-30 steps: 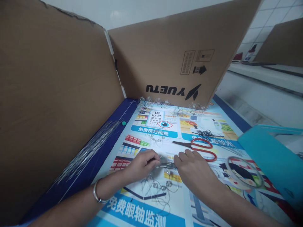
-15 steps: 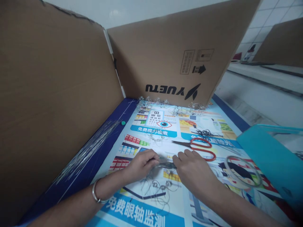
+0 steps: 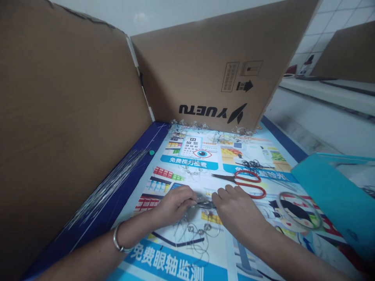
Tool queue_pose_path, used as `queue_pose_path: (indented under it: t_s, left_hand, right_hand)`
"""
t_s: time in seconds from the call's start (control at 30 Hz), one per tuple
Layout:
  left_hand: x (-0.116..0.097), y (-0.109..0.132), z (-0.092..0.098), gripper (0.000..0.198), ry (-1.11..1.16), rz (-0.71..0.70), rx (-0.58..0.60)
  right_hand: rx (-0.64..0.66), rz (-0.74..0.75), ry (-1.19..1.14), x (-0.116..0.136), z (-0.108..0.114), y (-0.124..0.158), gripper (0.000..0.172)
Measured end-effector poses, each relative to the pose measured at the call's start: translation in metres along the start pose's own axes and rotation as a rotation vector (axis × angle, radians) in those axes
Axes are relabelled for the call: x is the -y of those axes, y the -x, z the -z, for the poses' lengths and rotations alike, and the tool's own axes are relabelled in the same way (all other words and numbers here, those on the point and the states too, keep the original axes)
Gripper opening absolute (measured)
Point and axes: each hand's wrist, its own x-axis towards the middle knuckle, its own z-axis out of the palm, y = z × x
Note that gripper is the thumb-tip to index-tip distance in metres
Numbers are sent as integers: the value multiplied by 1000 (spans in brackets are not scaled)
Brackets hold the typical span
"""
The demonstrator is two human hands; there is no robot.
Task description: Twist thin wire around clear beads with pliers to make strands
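My right hand (image 3: 234,205) is closed around the handles of a pair of metal pliers (image 3: 206,204), whose jaws point left. The jaws reach the fingertips of my left hand (image 3: 177,201), which is closed in a pinch on thin wire. Below both hands, a beaded wire piece (image 3: 191,229) with clear round beads and loose looping ends spreads over the printed sheet. The exact spot where the jaws meet the wire is too small to make out. Beyond my right hand lie scissors (image 3: 247,182) with red handles, blades pointing left.
Cut straight wires (image 3: 108,187) lie along the left cardboard wall (image 3: 73,97). More beaded pieces (image 3: 190,125) sit by the rear cardboard (image 3: 211,74). At right are a wire coil (image 3: 318,222) and a turquoise box (image 3: 322,187). Dark twisted wire (image 3: 251,166) rests behind the scissors.
The pliers have turned slightly, showing a brighter side of the jaws. Both hands stay in nearly the same place, and the view has shifted a little.
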Motion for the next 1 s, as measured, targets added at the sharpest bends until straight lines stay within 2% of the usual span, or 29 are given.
queue_pose_path:
  t_s: [0.27, 0.53, 1.0]
  left_hand:
    - [0, 1, -1, 14, -27, 18, -1]
    - [-3, 1, -2, 10, -58, 51, -26]
    - [-5, 0, -2, 11, -69, 45, -43]
  right_hand:
    - [48, -2, -43, 1, 2, 0, 10]
    - [32, -12, -42, 2, -2, 0, 11]
    - [80, -4, -59, 3, -1, -1, 15]
